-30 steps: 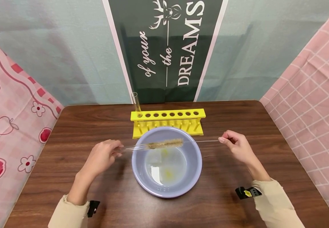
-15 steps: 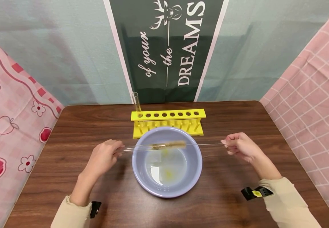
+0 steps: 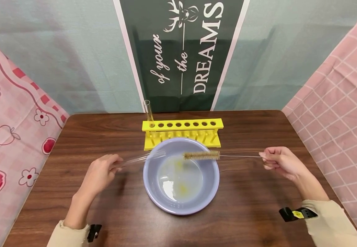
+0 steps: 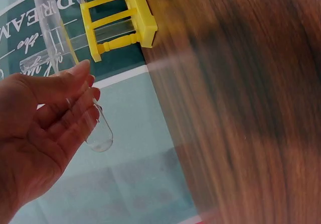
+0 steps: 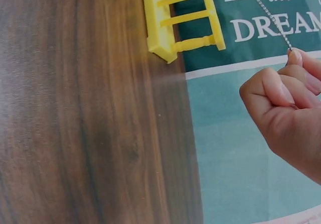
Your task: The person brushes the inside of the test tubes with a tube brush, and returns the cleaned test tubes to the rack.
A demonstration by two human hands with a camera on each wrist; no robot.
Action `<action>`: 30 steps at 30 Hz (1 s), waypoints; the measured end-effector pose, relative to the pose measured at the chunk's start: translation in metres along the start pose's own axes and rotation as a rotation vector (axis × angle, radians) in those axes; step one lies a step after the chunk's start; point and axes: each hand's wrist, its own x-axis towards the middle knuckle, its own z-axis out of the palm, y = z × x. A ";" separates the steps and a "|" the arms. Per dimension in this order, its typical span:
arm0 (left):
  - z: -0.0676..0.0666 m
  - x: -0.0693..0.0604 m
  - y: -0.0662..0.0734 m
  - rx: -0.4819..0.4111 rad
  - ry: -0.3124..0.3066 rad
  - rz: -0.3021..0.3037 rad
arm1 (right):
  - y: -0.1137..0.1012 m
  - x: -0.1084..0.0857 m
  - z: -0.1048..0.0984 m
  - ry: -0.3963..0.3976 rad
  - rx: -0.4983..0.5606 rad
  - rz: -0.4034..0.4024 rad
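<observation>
My left hand [image 3: 100, 172] holds a clear glass test tube [image 3: 141, 159] near its rounded end, and its mouth reaches over the basin. In the left wrist view the tube's closed end [image 4: 101, 139] pokes out below the fingers. My right hand [image 3: 286, 164] pinches the thin twisted-wire handle [image 3: 240, 156] of a test tube brush, whose tan bristles [image 3: 201, 155] hang over the basin's right part. Tube and brush are apart. Below them stands a lilac basin [image 3: 181, 210] holding cloudy water with yellowish spots at its bottom.
Behind the basin, close to its rim, stands a yellow test tube rack [image 3: 183, 124]. Another glass test tube [image 3: 148, 111] stands in its leftmost hole. The brown wooden table [image 3: 246, 212] ends at a hanging cloth backdrop [image 3: 89, 68].
The brush has slid out of the tube as my right hand moved right. My left hand has shifted a little left with the tube.
</observation>
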 end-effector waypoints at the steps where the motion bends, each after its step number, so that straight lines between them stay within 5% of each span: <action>1: 0.001 0.000 0.000 -0.012 0.002 -0.007 | 0.002 0.000 -0.001 -0.004 0.003 -0.007; 13: 0.011 0.001 0.004 -0.115 0.115 -0.017 | 0.019 0.003 0.005 -0.084 0.050 -0.050; 17: 0.013 0.005 0.008 -0.134 0.086 -0.022 | 0.022 0.006 0.009 -0.092 0.040 -0.047; 25: 0.010 0.024 0.024 -0.115 -0.015 -0.164 | 0.027 0.016 0.021 -0.103 -0.002 -0.052; 30: 0.006 0.043 0.034 -0.118 -0.019 -0.162 | 0.031 0.024 0.029 -0.102 -0.022 -0.034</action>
